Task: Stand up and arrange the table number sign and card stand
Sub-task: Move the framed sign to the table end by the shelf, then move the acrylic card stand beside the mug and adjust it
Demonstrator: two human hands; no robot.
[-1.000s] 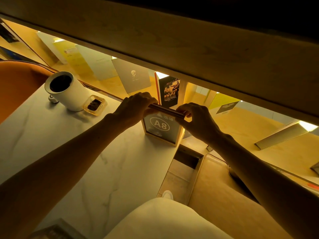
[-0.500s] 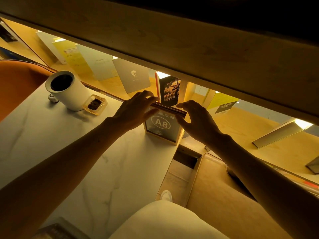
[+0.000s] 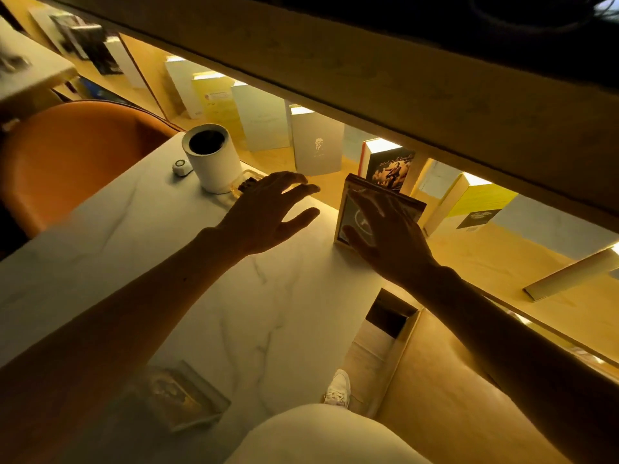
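The wooden-framed table number sign (image 3: 348,209) stands upright at the far right corner of the white marble table (image 3: 140,249). My right hand (image 3: 385,236) hovers in front of it with fingers spread, covering most of its face and holding nothing. Left of the sign, my left hand (image 3: 268,212) hangs open above the table, clear of the sign. A flat card stand with a picture card (image 3: 177,396) lies on the table near its front edge, below my left forearm.
A white cylinder cup (image 3: 211,159), a small round white device (image 3: 182,167) and a small tray (image 3: 246,185) sit at the table's far edge. Books (image 3: 318,149) stand on the lit shelf behind. An orange chair (image 3: 77,155) is at left, a bench (image 3: 452,396) at right.
Both hands have let go of the sign's top edge and drawn back. My left hand moved left, away from it. The view shifted, bringing the flat card stand into sight.
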